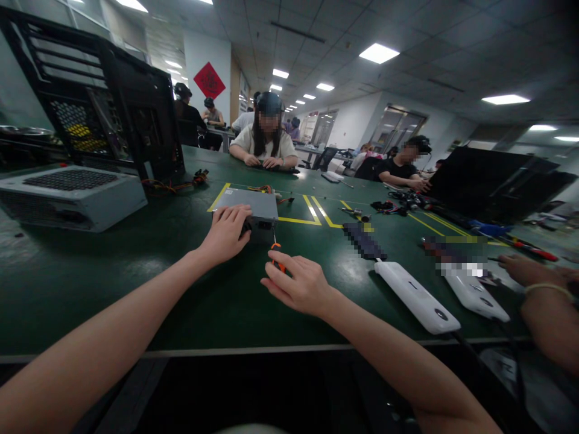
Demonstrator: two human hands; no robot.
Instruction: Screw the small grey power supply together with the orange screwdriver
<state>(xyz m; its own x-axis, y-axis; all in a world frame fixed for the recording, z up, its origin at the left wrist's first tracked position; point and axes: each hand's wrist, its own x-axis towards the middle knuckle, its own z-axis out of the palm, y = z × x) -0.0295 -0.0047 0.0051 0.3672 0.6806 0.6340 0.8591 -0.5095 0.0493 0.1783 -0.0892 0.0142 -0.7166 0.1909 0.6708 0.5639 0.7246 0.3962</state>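
In front of me a grey computer power supply (246,202) lies on the green table, its socket side facing me. My left hand (230,228) grips its near left part, fingers over the top edge. My right hand (296,282) is closed round a screwdriver with an orange and black handle (277,258). The screwdriver's thin shaft points up to the near right corner of the power supply. Whether its tip sits in a screw is too small to tell. A few coloured cables (261,188) lie behind the power supply.
A black computer case (158,120) and a second power supply (76,196) stand on the left. To the right lie a white power bank-like device (414,295), another like it (474,292) and loose cables (393,205). A co-worker's arm (549,301) reaches in at right; others sit opposite.
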